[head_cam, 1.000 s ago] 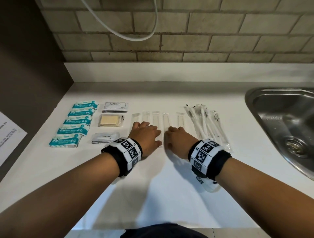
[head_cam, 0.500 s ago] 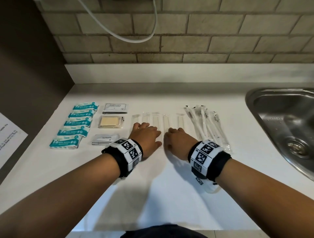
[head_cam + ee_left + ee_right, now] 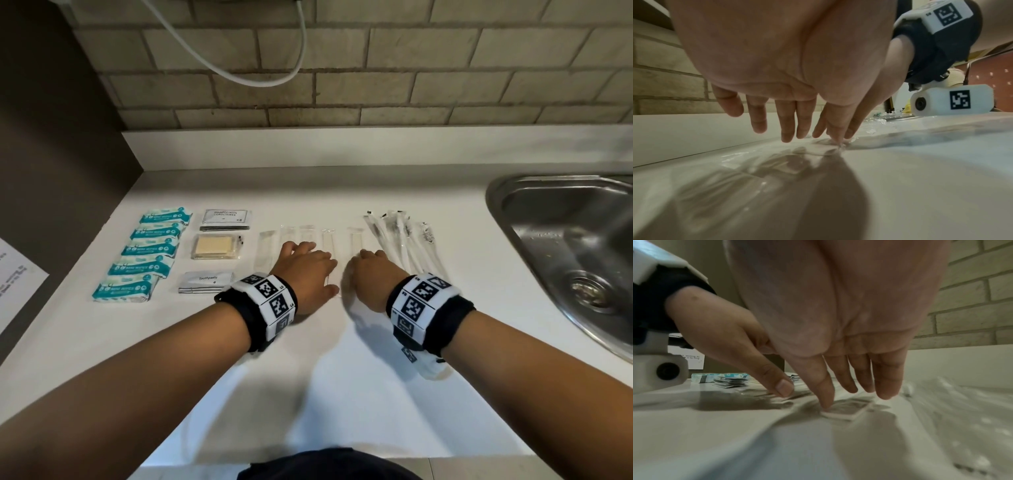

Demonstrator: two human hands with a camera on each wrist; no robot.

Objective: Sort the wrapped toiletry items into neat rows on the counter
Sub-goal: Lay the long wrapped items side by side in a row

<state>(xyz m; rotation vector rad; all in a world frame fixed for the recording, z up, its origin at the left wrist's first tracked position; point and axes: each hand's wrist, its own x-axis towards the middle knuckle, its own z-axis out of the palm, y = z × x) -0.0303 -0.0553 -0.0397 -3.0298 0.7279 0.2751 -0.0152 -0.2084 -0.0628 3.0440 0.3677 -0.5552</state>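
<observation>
Several long clear wrapped strips (image 3: 329, 240) lie side by side in the middle of the white counter (image 3: 342, 394). My left hand (image 3: 306, 267) lies over them, fingers straight and pointing down onto the clear wrappers (image 3: 824, 144). My right hand (image 3: 371, 270) lies beside it, fingers straight, one fingertip touching a flat clear packet (image 3: 846, 410). Teal wipe packs (image 3: 150, 253) form a column at the left. Beside them sit a shampoo sachet (image 3: 225, 219), a wrapped soap bar (image 3: 215, 247) and a toothpaste sachet (image 3: 205, 291). Wrapped toothbrushes (image 3: 400, 243) lie right of my right hand.
A steel sink (image 3: 575, 253) is set into the counter at the right. A brick wall (image 3: 376, 68) with a white hose (image 3: 239, 68) rises behind a low white upstand. A dark panel (image 3: 51, 154) with a paper sheet (image 3: 17, 284) bounds the left side.
</observation>
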